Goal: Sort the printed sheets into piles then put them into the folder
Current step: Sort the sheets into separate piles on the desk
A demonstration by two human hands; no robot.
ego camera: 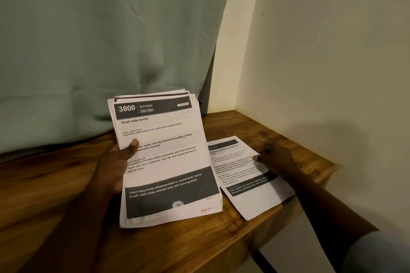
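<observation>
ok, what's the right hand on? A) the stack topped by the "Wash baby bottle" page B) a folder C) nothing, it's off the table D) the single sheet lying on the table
D: the right hand rests its fingers on the single sheet lying flat on the wooden table, while the left hand holds the stack.

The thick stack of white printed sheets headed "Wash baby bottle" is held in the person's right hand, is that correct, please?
Not quite: the head view shows the thick stack of white printed sheets held in the left hand, thumb on the top page. The right hand rests on a separate single white sheet on the brown wooden table.
</observation>
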